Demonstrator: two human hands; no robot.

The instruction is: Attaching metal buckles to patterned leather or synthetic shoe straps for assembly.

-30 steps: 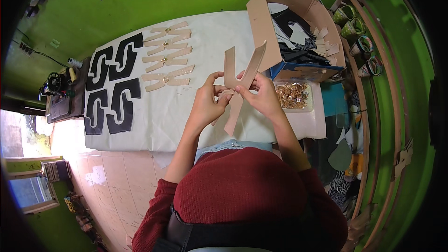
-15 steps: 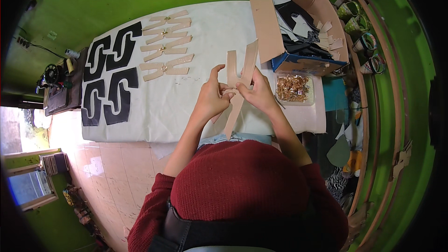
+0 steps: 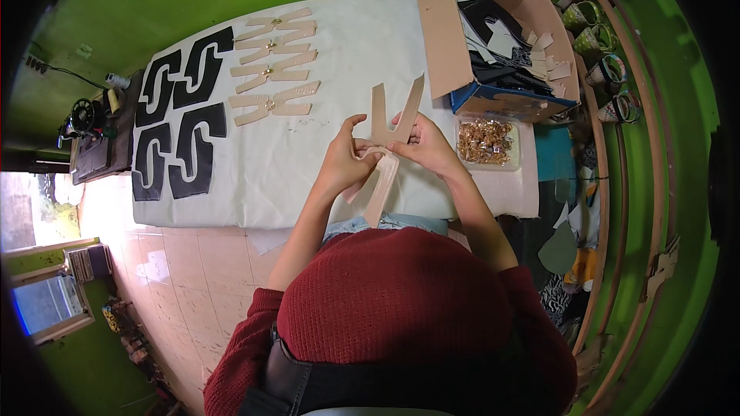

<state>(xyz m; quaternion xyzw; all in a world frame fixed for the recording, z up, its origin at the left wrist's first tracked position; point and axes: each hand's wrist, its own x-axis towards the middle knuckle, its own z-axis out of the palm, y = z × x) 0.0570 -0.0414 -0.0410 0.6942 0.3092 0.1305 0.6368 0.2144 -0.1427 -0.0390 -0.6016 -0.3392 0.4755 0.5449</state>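
Observation:
A beige X-shaped strap piece (image 3: 379, 117) is held above the near edge of the table, its two upper arms spread in a V and its lower arms hanging down. My left hand (image 3: 340, 162) pinches its bunched middle from the left, with the index finger raised. From the right, my right hand (image 3: 432, 148) grips the same middle, thumb on top and fingers curled behind. Whether a small fitting sits between the fingertips is hidden. Beside my right hand stands a clear tray (image 3: 487, 143) of small gold-coloured fittings.
Several beige X-shaped straps (image 3: 271, 105) with gold-coloured centres lie in a column on the pale-covered table (image 3: 339, 38). Left of them are several black S-shaped pieces (image 3: 202, 152). A cardboard box (image 3: 441, 38) of offcuts stands back right. A sewing machine (image 3: 83, 117) is far left.
The strap piece has tilted and turned slightly in my hands, and its middle looks more folded. Both hands keep hold, with the right fingers curled further in behind the strap.

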